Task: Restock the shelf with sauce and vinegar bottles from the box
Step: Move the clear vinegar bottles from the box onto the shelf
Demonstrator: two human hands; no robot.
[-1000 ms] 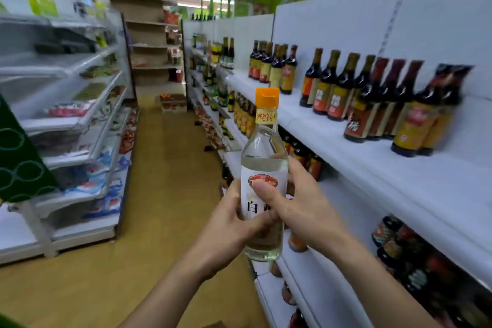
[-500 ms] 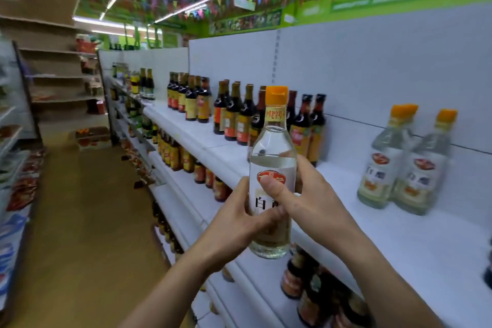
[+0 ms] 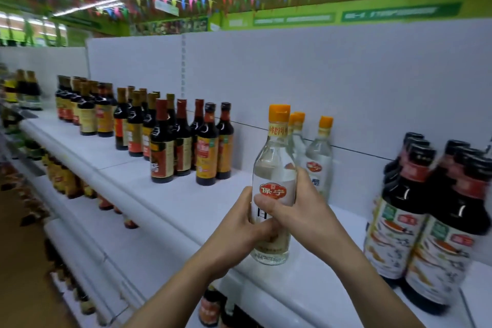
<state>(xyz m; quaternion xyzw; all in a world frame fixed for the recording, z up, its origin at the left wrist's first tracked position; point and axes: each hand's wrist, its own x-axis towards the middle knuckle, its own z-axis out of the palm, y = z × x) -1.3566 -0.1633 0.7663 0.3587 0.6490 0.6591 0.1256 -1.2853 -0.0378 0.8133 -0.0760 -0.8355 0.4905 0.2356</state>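
Upright, orange cap topmost, the vinegar bottle [image 3: 274, 168] sits gripped by both hands' fingers [image 3: 262, 201].

The clear glossy vinegar bottle [image 3: 274, 168] has a paper label and orange plastic cap [image 3: 279, 112]; the shelf [image 3: 170, 202] looks smooth, matt white.

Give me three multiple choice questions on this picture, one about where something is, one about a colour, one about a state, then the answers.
1. Where do the other clear bottles stand?
A. on the floor
B. on the shelf, behind the held bottle
C. in a box

2. What colour is the held bottle's cap?
A. green
B. white
C. orange

3. How is the held bottle?
A. upright, gripped by the left hand and right hand
B. lying on its side
C. uncapped

Answers: 1 B, they show just behind it on that shelf; 2 C, the cap is plainly orange; 3 A, both hands wrap its label and its neck points up.
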